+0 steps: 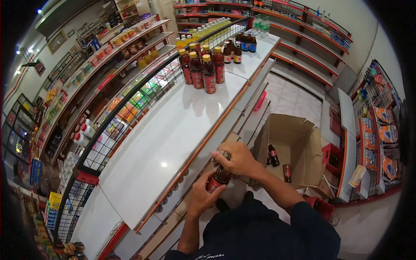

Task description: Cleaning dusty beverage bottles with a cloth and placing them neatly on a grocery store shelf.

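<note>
In front of my body, my left hand [204,193] wraps round the lower part of a dark bottle [222,175] with a red label, held tilted near the shelf's front edge. My right hand [239,161] closes over the bottle's top, with a crumpled greyish-brown cloth [222,154] bunched in its fingers. The bottle's cap is hidden. Farther up on the white shelf top [173,130] stands a group of similar red-labelled bottles [209,79] with yellow caps.
An open cardboard box [303,151] on the right has a few dark bottles [287,173] inside. Small brown bottles [237,53] stand beyond the red-labelled group. A black wire-mesh divider [125,117] runs along the shelf's left side. Stocked racks [383,134] line the right wall.
</note>
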A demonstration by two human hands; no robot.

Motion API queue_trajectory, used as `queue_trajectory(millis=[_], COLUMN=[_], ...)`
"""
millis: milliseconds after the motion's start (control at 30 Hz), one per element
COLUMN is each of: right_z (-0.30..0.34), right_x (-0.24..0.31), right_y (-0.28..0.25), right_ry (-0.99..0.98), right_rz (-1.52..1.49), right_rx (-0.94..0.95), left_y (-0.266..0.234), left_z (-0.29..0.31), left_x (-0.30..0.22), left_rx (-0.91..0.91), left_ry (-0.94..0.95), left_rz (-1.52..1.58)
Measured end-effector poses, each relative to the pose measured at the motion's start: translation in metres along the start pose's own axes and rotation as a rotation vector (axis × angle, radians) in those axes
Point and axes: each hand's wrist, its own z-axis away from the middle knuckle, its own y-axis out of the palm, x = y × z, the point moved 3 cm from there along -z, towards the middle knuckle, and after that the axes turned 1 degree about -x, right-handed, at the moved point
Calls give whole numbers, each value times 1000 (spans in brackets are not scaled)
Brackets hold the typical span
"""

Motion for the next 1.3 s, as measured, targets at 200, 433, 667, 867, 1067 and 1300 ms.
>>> queue_trajectory(millis=[200,433,667,867,1067,1300], right_z=[24,93,113,97,125,121], right_x=[-26,-12,-34,-36,-52,-67], right_y=[2,14,-21,-56,-62,-90], right_ry=[262,55,-146,-142,-91,-69], right_rz=[-413,-329,-205,-230,-277,-290], right_rx=[-310,-358,-199,-324,-298,-355], left_y=[50,73,102,124,128,162], left_z=[-9,-38,-48,-46,-62,-64], left_x=[21,13,-2,-14,-45,-46], left_rx=[-35,-274,-278,-132,-260,-147], left_ry=[-20,75,-44,-55,32,19], left_rz=[406,686,936,1050,959,818])
